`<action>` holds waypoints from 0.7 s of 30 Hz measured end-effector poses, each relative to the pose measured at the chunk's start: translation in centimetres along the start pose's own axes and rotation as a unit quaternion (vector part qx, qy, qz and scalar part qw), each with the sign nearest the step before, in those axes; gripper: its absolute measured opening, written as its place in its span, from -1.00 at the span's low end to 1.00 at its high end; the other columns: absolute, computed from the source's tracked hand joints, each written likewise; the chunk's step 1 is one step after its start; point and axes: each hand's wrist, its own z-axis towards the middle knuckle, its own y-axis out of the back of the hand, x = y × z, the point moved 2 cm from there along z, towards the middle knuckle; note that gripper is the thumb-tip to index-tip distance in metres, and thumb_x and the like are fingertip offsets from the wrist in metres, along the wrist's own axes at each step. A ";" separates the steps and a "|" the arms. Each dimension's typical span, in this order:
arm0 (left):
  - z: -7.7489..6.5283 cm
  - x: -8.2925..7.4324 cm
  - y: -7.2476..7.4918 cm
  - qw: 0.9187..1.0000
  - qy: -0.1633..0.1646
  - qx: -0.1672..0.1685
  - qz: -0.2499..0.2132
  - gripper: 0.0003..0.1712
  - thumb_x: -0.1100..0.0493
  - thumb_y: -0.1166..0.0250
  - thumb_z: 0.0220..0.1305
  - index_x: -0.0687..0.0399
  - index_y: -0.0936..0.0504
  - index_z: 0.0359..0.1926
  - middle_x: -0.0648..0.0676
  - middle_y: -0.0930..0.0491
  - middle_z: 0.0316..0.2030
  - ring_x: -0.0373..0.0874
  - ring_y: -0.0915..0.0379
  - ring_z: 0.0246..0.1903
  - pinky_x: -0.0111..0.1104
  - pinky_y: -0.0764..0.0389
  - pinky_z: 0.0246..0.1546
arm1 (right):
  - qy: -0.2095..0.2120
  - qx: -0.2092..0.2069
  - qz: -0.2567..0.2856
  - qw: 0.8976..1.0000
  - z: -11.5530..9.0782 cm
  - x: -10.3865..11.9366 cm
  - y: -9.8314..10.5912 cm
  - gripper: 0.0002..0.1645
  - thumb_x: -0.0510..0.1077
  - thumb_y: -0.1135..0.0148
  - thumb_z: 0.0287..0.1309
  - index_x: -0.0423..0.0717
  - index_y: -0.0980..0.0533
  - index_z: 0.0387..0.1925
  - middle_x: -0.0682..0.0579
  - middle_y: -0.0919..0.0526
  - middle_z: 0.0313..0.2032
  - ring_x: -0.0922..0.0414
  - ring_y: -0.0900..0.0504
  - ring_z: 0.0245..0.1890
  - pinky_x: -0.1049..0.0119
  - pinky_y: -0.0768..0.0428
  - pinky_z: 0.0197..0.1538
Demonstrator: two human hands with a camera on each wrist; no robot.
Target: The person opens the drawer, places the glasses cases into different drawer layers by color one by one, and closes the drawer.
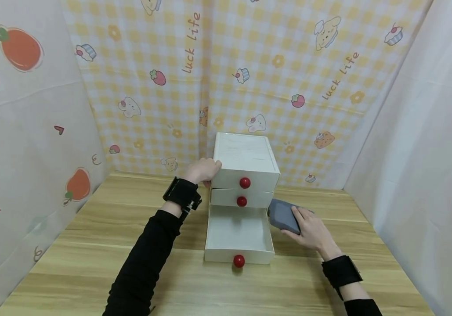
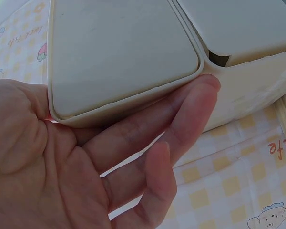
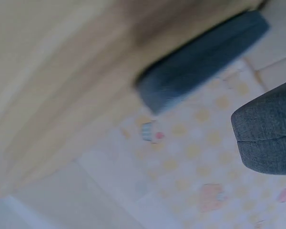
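Observation:
A small white drawer cabinet [image 1: 245, 153] with red round knobs stands on the table. Its bottom drawer [image 1: 239, 256] is pulled out, its pale inner floor showing. My left hand [image 1: 202, 170] grips the cabinet's upper left side; in the left wrist view several fingers [image 2: 195, 112] lie along the white wall, and the thumb is mostly hidden. To the right of the pulled-out drawer, my right hand [image 1: 310, 229] holds a grey-blue, rounded, flat case [image 1: 284, 215], thumb below and fingers over it. The right wrist view shows fabric-like case surface [image 3: 269, 131] with a seam.
The wood-grain table [image 1: 162, 281] runs under everything. A yellow checked cloth [image 1: 142, 127] hangs close behind the cabinet. White printed cloth walls [image 1: 24, 114] rise at left and right. The two upper drawers are closed, with a knob [image 1: 244, 183] on the top one.

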 end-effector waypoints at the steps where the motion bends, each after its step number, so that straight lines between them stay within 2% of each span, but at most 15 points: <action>1: 0.0 0.0 0.0 1.000 -0.001 0.000 0.000 -0.39 -0.05 0.38 0.42 0.04 -0.32 -0.71 0.19 -0.66 -0.57 -0.06 -0.55 -0.59 -0.19 -0.49 -0.10 | 0.015 -0.003 0.000 1.000 0.3 0.5 0.2 -0.03 0.27 -0.41 -0.14 -0.43 -0.45 0.08 -0.32 -0.60 -0.10 -0.22 -0.63 -0.16 -0.04 -0.60 -0.14; 5: 0.0 0.0 0.0 1.000 -0.004 -0.001 0.004 -0.39 -0.05 0.39 0.42 0.03 -0.31 -0.71 0.18 -0.66 -0.59 -0.06 -0.56 -0.59 -0.19 -0.49 -0.09 | 0.066 -0.005 0.004 0.998 2.0 2.8 1.0 0.03 0.50 0.01 0.11 -0.40 -0.47 0.07 -0.26 -0.61 -0.12 -0.15 -0.65 -0.18 0.03 -0.61 -0.13; 7: 0.0 0.0 0.0 1.000 -0.004 -0.002 0.005 -0.39 -0.05 0.39 0.42 0.03 -0.30 -0.71 0.18 -0.66 -0.60 -0.06 -0.57 -0.59 -0.18 -0.50 -0.08 | 0.090 -0.006 0.003 0.996 3.0 4.0 1.3 0.08 0.55 0.21 0.14 -0.38 -0.48 0.07 -0.24 -0.62 -0.13 -0.11 -0.65 -0.19 0.07 -0.62 -0.13; 9: 0.0 0.0 0.0 1.000 -0.002 -0.003 0.005 -0.41 -0.05 0.39 0.42 0.03 -0.30 -0.69 0.18 -0.66 -0.60 -0.06 -0.58 -0.58 -0.16 -0.49 -0.04 | 0.113 -0.009 0.001 0.994 4.0 5.3 1.5 0.09 0.55 0.31 0.15 -0.35 -0.49 0.07 -0.21 -0.62 -0.14 -0.06 -0.65 -0.21 0.11 -0.62 -0.15; 11: 0.0 0.0 -0.1 1.000 -0.001 -0.003 0.005 -0.42 -0.05 0.39 0.42 0.03 -0.30 -0.67 0.19 -0.66 -0.59 -0.06 -0.58 -0.57 -0.13 -0.49 0.00 | 0.136 -0.012 -0.001 0.991 5.0 6.5 1.6 0.05 0.54 0.27 0.15 -0.32 -0.49 0.07 -0.16 -0.62 -0.15 0.00 -0.63 -0.25 0.16 -0.61 -0.17; 14: 0.0 -0.1 -0.1 1.000 -0.001 -0.002 0.007 -0.43 -0.06 0.40 0.42 0.02 -0.30 -0.65 0.19 -0.67 -0.58 -0.06 -0.59 -0.55 -0.10 -0.47 0.07 | 0.165 -0.009 -0.004 0.986 6.3 8.1 1.3 -0.05 0.50 -0.01 0.09 -0.26 -0.48 0.08 -0.09 -0.62 -0.18 0.06 -0.61 -0.26 0.22 -0.59 -0.19; 17: 0.0 -0.1 -0.1 1.000 -0.001 -0.003 0.006 -0.43 -0.06 0.41 0.43 0.02 -0.30 -0.64 0.20 -0.68 -0.55 -0.06 -0.60 -0.55 -0.11 -0.47 0.08 | 0.179 0.009 -0.016 0.984 7.2 9.4 0.4 -0.06 0.45 -0.27 -0.09 -0.22 -0.49 0.08 -0.06 -0.63 -0.19 0.08 -0.62 -0.23 0.23 -0.59 -0.16; 19: -0.1 -0.1 0.0 1.000 -0.001 -0.004 0.006 -0.42 -0.06 0.41 0.43 0.02 -0.31 -0.64 0.22 -0.68 -0.53 -0.06 -0.59 -0.56 -0.12 -0.47 0.07 | 0.181 0.026 -0.030 0.983 7.6 10.0 -0.4 -0.04 0.44 -0.31 -0.14 -0.21 -0.49 0.08 -0.06 -0.65 -0.17 0.07 -0.63 -0.19 0.22 -0.61 -0.13; 21: -0.1 -0.1 0.0 1.000 -0.002 -0.003 0.007 -0.40 -0.06 0.41 0.44 0.03 -0.32 -0.65 0.22 -0.68 -0.52 -0.05 -0.59 -0.56 -0.13 -0.48 0.05 | 0.181 0.048 -0.048 0.981 7.8 10.4 -1.3 -0.04 0.47 -0.26 -0.10 -0.20 -0.49 0.09 -0.06 -0.66 -0.15 0.06 -0.64 -0.16 0.22 -0.61 -0.12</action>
